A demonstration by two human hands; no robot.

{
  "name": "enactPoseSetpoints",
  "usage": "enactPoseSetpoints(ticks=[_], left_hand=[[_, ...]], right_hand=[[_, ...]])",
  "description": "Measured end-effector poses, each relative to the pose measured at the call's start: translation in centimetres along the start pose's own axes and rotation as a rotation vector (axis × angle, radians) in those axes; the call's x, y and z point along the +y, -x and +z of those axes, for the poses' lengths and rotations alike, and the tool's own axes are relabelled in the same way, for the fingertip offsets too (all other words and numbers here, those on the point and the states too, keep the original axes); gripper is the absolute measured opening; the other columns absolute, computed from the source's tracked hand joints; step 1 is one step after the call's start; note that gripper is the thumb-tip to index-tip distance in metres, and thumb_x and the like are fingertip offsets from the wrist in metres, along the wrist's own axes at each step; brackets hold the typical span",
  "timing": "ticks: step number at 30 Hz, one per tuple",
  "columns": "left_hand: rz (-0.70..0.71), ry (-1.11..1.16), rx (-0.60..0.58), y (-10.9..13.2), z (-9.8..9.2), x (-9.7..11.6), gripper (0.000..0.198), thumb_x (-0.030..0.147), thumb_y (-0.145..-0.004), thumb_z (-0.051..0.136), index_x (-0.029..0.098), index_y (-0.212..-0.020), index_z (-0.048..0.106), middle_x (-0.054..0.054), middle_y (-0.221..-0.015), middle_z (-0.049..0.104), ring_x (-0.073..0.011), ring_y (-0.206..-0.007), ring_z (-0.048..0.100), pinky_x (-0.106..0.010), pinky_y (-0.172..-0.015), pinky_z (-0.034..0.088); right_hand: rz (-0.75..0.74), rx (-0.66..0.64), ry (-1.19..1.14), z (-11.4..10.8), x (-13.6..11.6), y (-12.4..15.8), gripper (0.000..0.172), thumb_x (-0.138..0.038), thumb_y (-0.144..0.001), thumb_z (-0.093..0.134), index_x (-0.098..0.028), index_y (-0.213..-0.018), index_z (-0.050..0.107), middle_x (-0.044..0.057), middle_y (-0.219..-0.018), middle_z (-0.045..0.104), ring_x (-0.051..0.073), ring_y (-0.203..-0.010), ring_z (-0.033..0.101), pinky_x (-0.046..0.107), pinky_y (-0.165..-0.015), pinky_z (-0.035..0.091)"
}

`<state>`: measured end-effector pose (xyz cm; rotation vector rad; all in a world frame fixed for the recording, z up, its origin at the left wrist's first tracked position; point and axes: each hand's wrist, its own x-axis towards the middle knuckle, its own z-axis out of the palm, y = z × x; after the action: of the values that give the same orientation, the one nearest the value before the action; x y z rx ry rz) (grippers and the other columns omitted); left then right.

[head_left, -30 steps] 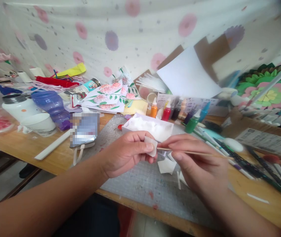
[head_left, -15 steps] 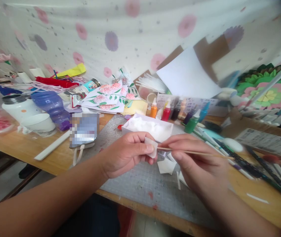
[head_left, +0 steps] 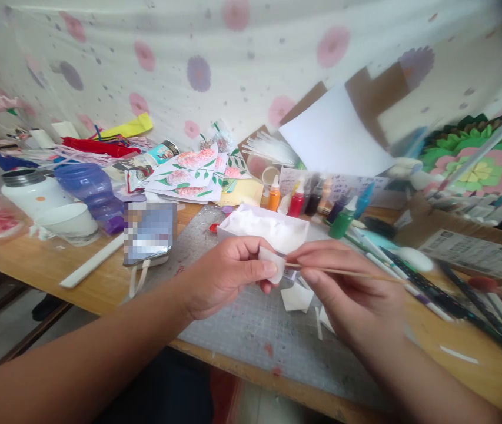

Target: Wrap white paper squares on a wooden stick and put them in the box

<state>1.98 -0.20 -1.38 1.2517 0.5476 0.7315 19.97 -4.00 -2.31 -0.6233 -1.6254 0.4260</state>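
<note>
Between the thumb and fingers of my left hand (head_left: 233, 274) is a small white paper piece (head_left: 278, 266), its edge curving a little. My right hand (head_left: 350, 280) pinches a thin wooden stick (head_left: 343, 271), whose left end meets the paper; whether the tip lies on it or behind it I cannot tell. Just beyond both hands is a white box (head_left: 228, 235) holding fluffy white material (head_left: 272, 227). Loose white paper pieces (head_left: 297, 298) lie beneath my hands on the grey cutting mat (head_left: 242, 335).
Behind the box stand several paint bottles, among them a green bottle (head_left: 343, 219) and an orange bottle (head_left: 273, 197). Pens and brushes (head_left: 436, 300) lie at the right beside a cardboard box (head_left: 466, 241). A phone (head_left: 150, 232), a white cup (head_left: 67, 222) and flower drawings (head_left: 189, 171) are at left.
The paper piece has turned slightly and its right edge now reaches further right. My right hand and the stick have shifted slightly left.
</note>
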Motion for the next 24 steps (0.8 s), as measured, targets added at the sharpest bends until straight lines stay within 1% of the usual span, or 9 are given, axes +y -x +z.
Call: enactPoseSetpoints(ticks=[3,5,7,9,11,14,17,21,24], left_hand=[[0.031,-0.137,0.065,-0.2,0.0,-0.1,0.008,0.020,-0.079,0.065,0.014,-0.076,0.060,0.002,-0.069,0.059,-0.0099,-0.064,0.052,-0.025,-0.065,0.039],[0.088,-0.267,0.189,-0.2,0.0,0.0,0.010,0.022,-0.079,0.066,0.016,-0.079,0.058,0.002,-0.071,0.058,-0.0110,-0.067,0.051,-0.025,-0.065,0.039],[0.180,-0.421,0.352,-0.1,0.0,0.2,0.013,0.024,-0.079,0.065,0.017,-0.075,0.055,0.004,-0.068,0.052,-0.0107,-0.064,0.047,-0.025,-0.062,0.036],[0.252,-0.544,0.420,0.2,0.1,0.5,0.020,0.026,-0.082,0.061,0.017,-0.067,0.052,0.005,-0.061,0.046,-0.0102,-0.060,0.042,-0.025,-0.058,0.033],[0.245,-0.589,0.344,0.5,0.3,0.8,0.023,0.030,-0.084,0.058,0.017,-0.065,0.055,0.004,-0.060,0.048,-0.0109,-0.060,0.042,-0.025,-0.058,0.033],[0.148,-0.545,0.224,0.7,0.7,1.0,0.023,0.037,-0.082,0.060,0.016,-0.073,0.060,0.000,-0.066,0.056,-0.0136,-0.065,0.049,-0.027,-0.060,0.037],[0.095,-0.501,0.237,0.7,1.0,0.9,0.022,0.037,-0.078,0.063,0.016,-0.076,0.060,0.000,-0.067,0.057,-0.0149,-0.066,0.052,-0.028,-0.060,0.038],[0.070,-0.510,0.279,0.4,1.2,0.8,0.012,0.025,-0.077,0.061,0.016,-0.070,0.059,0.000,-0.066,0.060,-0.0143,-0.065,0.054,-0.028,-0.063,0.041],[0.078,-0.486,0.342,0.0,0.5,0.5,0.010,0.019,-0.076,0.060,0.016,-0.067,0.058,0.001,-0.062,0.060,-0.0124,-0.061,0.055,-0.026,-0.062,0.042]], right_hand=[[-0.004,0.005,0.038,0.0,0.0,0.1,0.029,-0.002,-0.079,0.064,-0.025,-0.094,0.073,0.003,-0.086,0.075,0.018,-0.082,0.070,0.034,-0.073,0.057],[-0.007,0.010,0.075,-0.1,0.0,0.3,0.029,-0.003,-0.079,0.064,-0.026,-0.095,0.072,0.003,-0.086,0.075,0.019,-0.082,0.070,0.035,-0.074,0.057],[-0.015,0.015,0.108,-0.1,0.0,0.3,0.030,-0.002,-0.078,0.064,-0.026,-0.095,0.072,0.003,-0.088,0.075,0.019,-0.083,0.070,0.035,-0.075,0.057],[-0.022,0.012,0.124,-0.1,0.0,0.3,0.030,-0.002,-0.078,0.064,-0.025,-0.095,0.072,0.004,-0.089,0.074,0.018,-0.084,0.069,0.034,-0.075,0.057],[-0.026,0.003,0.124,-0.1,0.0,0.3,0.029,-0.002,-0.078,0.064,-0.025,-0.095,0.072,0.004,-0.089,0.074,0.018,-0.084,0.069,0.033,-0.075,0.057],[-0.036,-0.022,0.117,-0.1,0.0,0.2,0.029,-0.001,-0.078,0.064,-0.024,-0.095,0.071,0.004,-0.089,0.074,0.017,-0.084,0.069,0.032,-0.074,0.057],[-0.044,-0.029,0.126,0.0,0.1,0.2,0.029,-0.002,-0.078,0.064,-0.025,-0.095,0.071,0.004,-0.089,0.074,0.017,-0.084,0.070,0.032,-0.073,0.057],[-0.040,-0.029,0.148,0.0,0.2,0.2,0.028,-0.003,-0.079,0.063,-0.025,-0.093,0.071,0.004,-0.087,0.074,0.018,-0.082,0.070,0.034,-0.071,0.058],[-0.032,0.030,0.182,-0.1,0.6,0.2,0.025,-0.005,-0.079,0.065,-0.025,-0.092,0.071,0.003,-0.087,0.074,0.018,-0.082,0.069,0.035,-0.072,0.058]])
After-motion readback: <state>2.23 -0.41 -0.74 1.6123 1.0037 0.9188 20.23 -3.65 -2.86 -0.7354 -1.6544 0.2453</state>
